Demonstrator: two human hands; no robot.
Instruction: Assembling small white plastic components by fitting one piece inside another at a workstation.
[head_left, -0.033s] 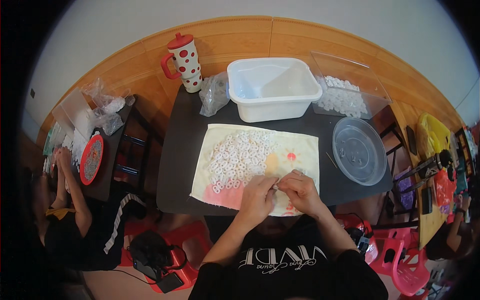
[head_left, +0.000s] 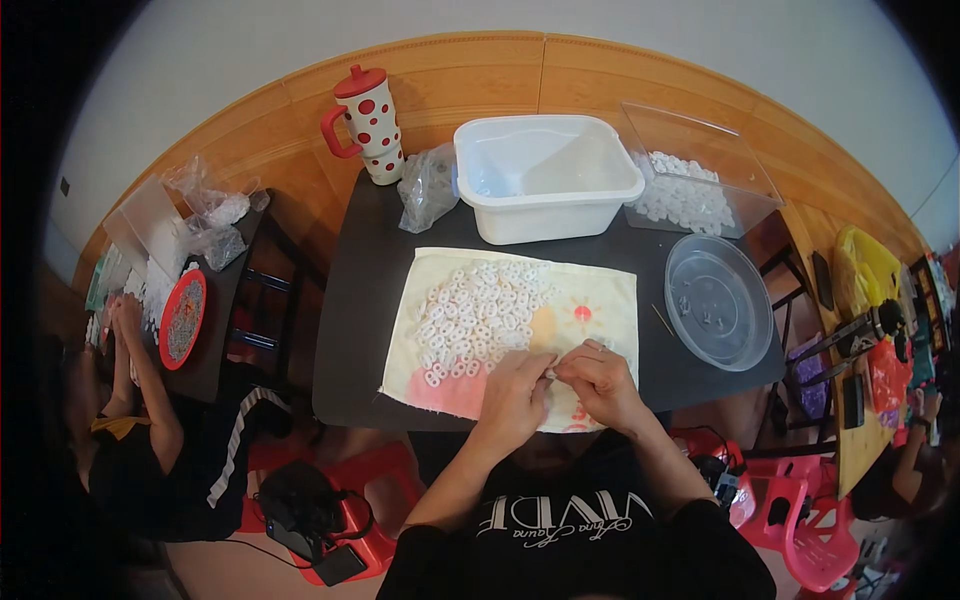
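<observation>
Over the near edge of a cream cloth (head_left: pixel 610 290), my left hand (head_left: pixel 512 398) and my right hand (head_left: pixel 603 384) meet with their fingertips pinched together. Between the fingertips shows a small whitish piece (head_left: pixel 551 373), mostly covered by the fingers, so its exact shape is hidden. To the left of the hands, many small white plastic pieces with two holes each (head_left: pixel 475 315) lie spread in a loose layer on the cloth. A pale orange and a red printed pattern shows on the fabric.
Behind the cloth stands a white plastic tub (head_left: pixel 550 218), with a crumpled clear bag (head_left: pixel 428 190) and a red-dotted tumbler (head_left: pixel 380 135) to its left. A clear bin (head_left: pixel 745 185) holds white pieces. A round clear lid-like tray (head_left: pixel 735 335) lies right. Another person (head_left: pixel 150 430) works at left.
</observation>
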